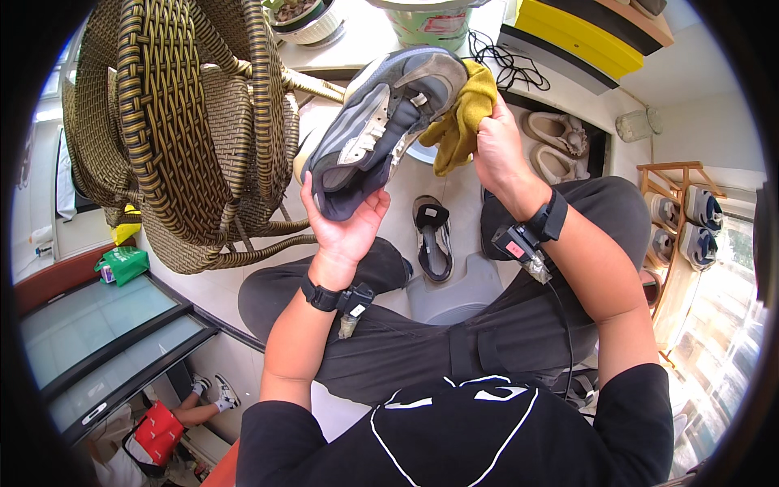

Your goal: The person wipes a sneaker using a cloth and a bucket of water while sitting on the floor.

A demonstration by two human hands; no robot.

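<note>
A grey and white sneaker (371,131), its laces off the upper part, is held up in front of me. My left hand (347,222) grips it by the heel, with the collar opening towards me. A mustard-yellow cloth (465,119) is bunched in my right hand (502,146) and lies against the toe end of the sneaker. Below, on the tiled floor between my knees, stands another sneaker (433,237) with a dark lining. Behind the held sneaker and the cloth, part of a light-coloured basin (423,152) shows. Black laces or cords (508,64) lie tangled on the white ledge.
Wicker chairs (176,122) stand close on the left. A green bucket (429,24), a potted plant (304,21) and shoe boxes (578,39) are on the ledge ahead. Beige shoes (557,134) sit at its foot; a wooden shoe rack (675,225) is at right. Another person (201,414) is at lower left.
</note>
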